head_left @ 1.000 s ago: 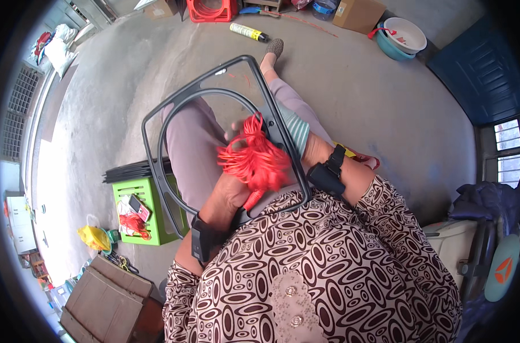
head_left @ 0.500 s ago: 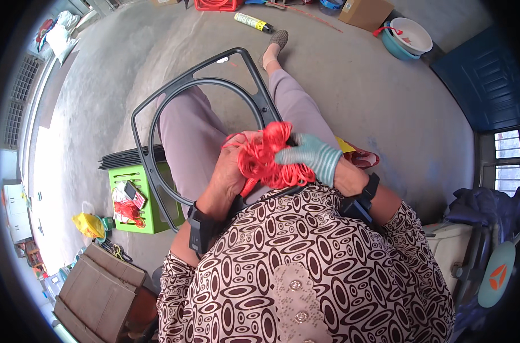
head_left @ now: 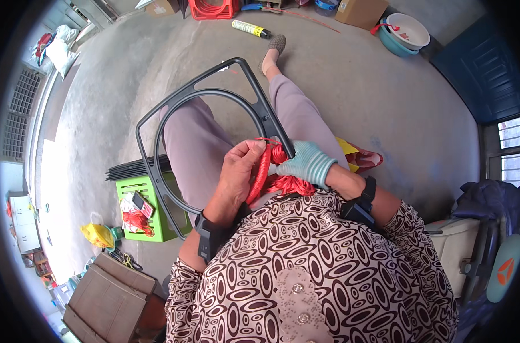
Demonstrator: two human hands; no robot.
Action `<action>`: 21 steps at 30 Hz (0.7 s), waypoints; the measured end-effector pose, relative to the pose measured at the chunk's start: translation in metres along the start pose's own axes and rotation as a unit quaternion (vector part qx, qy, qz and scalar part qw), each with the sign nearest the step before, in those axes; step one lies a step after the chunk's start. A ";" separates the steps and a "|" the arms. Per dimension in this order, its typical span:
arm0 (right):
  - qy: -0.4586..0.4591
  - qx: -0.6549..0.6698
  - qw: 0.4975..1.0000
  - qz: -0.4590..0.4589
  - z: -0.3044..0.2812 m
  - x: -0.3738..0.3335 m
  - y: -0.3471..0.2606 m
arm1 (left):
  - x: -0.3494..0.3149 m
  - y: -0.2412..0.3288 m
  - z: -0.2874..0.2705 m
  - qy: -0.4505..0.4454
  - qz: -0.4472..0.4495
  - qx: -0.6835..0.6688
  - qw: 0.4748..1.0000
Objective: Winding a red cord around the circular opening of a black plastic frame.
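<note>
A black frame [head_left: 244, 72] with a large round opening leans across my thighs. My left hand [head_left: 240, 166], bare, pinches a strand of red cord [head_left: 264, 172] between thumb and fingertips, beside the frame's right bar. A tightly wrapped red length hangs just below those fingers. My right hand [head_left: 307, 162], in a teal-striped glove, closes round the lower end of the frame's right bar; its fingertips are partly hidden. Loose loops of red cord bunch under the glove, against my patterned top [head_left: 305, 228].
To the left stand a green stool [head_left: 167, 226] with a phone [head_left: 141, 201] and more red cord, black strips behind it, and a brown box [head_left: 108, 294]. A spray can [head_left: 250, 28] lies on the floor ahead. Basins [head_left: 408, 31] sit far right; a yellow-red bag [head_left: 360, 157] lies nearby.
The red cord bundle, held up between both hands before, is now lower. My left hand has let go of the bulk and pinches a strand; my right hand has moved onto the frame's bar.
</note>
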State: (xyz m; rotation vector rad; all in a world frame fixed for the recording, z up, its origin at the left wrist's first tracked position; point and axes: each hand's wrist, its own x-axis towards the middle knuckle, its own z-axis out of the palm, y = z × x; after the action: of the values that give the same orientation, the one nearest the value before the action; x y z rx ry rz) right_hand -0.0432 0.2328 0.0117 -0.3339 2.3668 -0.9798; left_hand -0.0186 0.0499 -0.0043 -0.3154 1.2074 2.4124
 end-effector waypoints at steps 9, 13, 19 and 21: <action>0.035 0.689 0.722 0.064 -0.044 -0.006 0.093 | 0.003 0.003 -0.003 -0.004 -0.047 0.010 0.999; 0.128 0.619 0.768 0.102 -0.063 -0.027 0.151 | 0.004 0.001 -0.008 -0.003 -0.038 -0.003 0.999; 0.145 0.618 0.760 0.139 -0.068 -0.015 0.108 | 0.007 0.006 -0.001 -0.002 -0.034 -0.013 0.999; 0.120 0.643 0.753 0.075 -0.065 0.006 0.136 | 0.008 0.007 0.001 -0.006 -0.044 -0.011 0.999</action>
State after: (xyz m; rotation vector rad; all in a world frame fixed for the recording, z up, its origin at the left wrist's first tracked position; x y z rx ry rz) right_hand -0.0886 0.3634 -0.0497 0.5381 1.3102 -2.3237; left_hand -0.0285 0.0492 -0.0020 -0.3538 1.1387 2.3505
